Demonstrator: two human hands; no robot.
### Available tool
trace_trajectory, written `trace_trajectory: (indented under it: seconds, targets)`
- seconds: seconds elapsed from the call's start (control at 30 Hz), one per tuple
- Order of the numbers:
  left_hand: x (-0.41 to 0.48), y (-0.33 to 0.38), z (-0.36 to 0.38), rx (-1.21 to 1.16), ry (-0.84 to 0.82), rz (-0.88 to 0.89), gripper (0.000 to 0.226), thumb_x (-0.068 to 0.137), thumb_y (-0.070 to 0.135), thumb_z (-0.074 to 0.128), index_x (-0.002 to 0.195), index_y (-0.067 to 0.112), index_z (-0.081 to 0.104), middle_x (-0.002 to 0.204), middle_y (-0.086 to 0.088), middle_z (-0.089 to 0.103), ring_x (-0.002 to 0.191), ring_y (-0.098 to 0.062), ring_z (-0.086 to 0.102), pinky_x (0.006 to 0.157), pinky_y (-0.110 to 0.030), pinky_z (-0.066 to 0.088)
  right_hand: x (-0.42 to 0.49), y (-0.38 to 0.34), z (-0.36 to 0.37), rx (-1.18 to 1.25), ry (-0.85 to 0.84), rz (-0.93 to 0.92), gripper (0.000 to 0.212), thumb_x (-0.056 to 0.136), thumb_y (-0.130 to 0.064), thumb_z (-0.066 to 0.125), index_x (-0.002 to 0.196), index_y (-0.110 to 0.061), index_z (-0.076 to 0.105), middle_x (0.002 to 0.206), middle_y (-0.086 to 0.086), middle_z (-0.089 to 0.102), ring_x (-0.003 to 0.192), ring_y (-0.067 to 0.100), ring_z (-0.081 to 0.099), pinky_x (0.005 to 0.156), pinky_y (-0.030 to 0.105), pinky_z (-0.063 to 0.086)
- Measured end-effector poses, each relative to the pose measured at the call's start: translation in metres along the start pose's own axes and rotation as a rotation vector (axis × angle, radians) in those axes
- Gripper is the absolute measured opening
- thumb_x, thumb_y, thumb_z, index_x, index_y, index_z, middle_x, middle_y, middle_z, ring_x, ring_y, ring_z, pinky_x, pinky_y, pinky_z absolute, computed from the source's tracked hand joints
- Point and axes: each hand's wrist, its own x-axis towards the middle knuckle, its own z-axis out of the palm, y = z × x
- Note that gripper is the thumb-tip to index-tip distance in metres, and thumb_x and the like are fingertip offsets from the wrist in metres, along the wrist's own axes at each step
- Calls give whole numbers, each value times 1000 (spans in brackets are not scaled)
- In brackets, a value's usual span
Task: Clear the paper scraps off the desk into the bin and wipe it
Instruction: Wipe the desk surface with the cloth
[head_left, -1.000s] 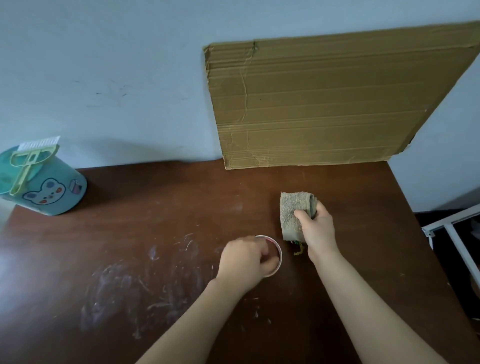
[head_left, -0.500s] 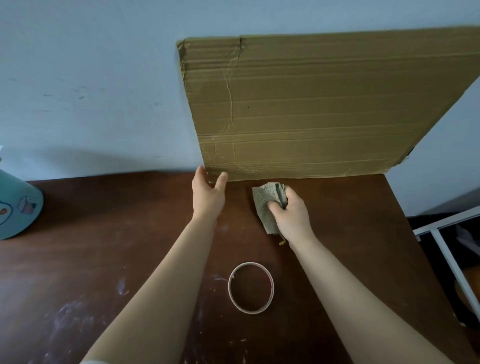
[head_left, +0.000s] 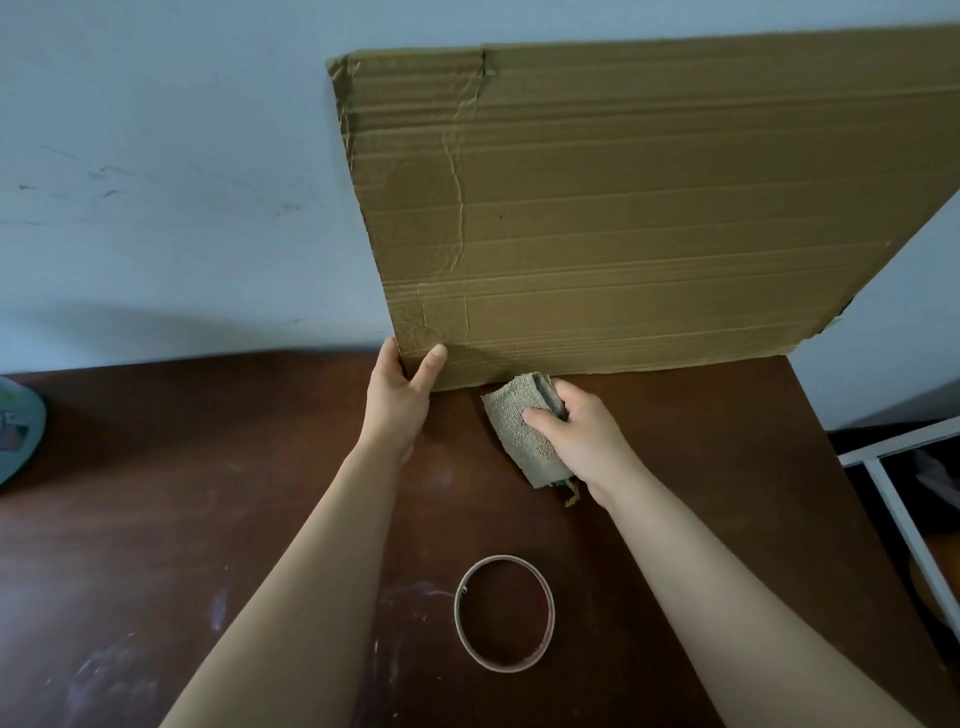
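Note:
A dark brown desk (head_left: 182, 467) carries white smears at the lower left. My right hand (head_left: 576, 436) grips a folded grey-green cloth (head_left: 519, 431) and holds it on the desk just in front of the cardboard. My left hand (head_left: 402, 395) pinches the lower left corner of a large cardboard sheet (head_left: 649, 208) that leans against the wall, thumb in front and fingers behind the edge. No paper scraps show on the desk.
An empty tape ring (head_left: 504, 613) lies on the desk near me, between my forearms. A teal bin (head_left: 18, 426) peeks in at the far left edge. The desk's right edge drops off beside a white frame (head_left: 893, 483).
My left hand left the tape ring, reached to the back of the desk and took hold of the cardboard's corner. My right hand slid the cloth back toward the cardboard.

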Motion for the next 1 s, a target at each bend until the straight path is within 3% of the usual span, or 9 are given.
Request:
trace_trajectory:
  seconds: [0.13,0.3,0.4,0.47,0.5,0.57,0.67,0.8,1.0]
  targets:
    - [-7,-1,-3,-75,-66,34,16,92,22,60,106,29,62,100,21,70,99,5,62,79,-7,46,1,-4,-7,-16,-10,22,21,88,-18,55,76,-7,43,65,2,37,58,13,36,57,30,27]
    - [-11,7,-5,-171,-69,45,16,92,21,59,107,24,64,103,14,71,104,-3,63,84,-14,48,-7,-5,-17,-206,85,-106,23,90,-14,52,70,-12,40,61,0,37,55,13,34,57,29,28]
    - [-10,18,-10,-181,-61,96,15,91,22,61,105,25,64,105,12,71,105,-5,63,86,-17,48,-20,-7,-18,-405,382,-294,12,90,-10,54,95,-16,63,82,1,63,75,19,56,67,29,39]
    - [-8,26,-13,-202,-60,123,16,91,21,61,106,24,64,105,11,71,105,-6,63,86,-17,49,-28,-9,-11,-538,578,-458,27,85,-4,58,112,-8,63,95,5,67,85,25,59,68,28,42]
    - [-7,29,-13,-210,-58,128,16,91,20,61,106,24,64,106,9,71,106,-7,63,89,-20,49,-31,-9,-6,-592,581,-530,32,83,-3,60,114,-7,63,98,5,68,86,26,58,68,28,44]
    - [-6,35,-14,-227,-51,127,17,91,17,60,107,22,64,109,6,70,109,-11,62,97,-29,47,-31,-3,10,-700,350,-562,43,83,-9,62,126,-10,56,117,5,63,101,28,55,82,35,46]
    - [-5,41,-16,-264,-39,116,16,92,16,59,106,20,63,107,5,69,107,-11,62,97,-31,47,-30,16,32,-877,12,-385,63,92,-38,50,147,-25,22,152,-1,27,137,22,23,112,38,22]
    - [0,50,-21,-296,-25,119,21,93,16,58,113,15,61,113,1,68,110,-12,62,96,-28,47,-22,32,51,-994,-53,-325,68,93,-57,32,150,-30,5,159,-2,-4,145,26,-8,116,46,1]
    - [2,54,-25,-276,-5,112,27,92,19,59,117,8,60,117,-6,67,112,-17,61,101,-35,46,29,9,64,-970,-66,-278,68,95,-57,27,150,-25,4,159,-1,-6,144,28,-14,115,48,-4]
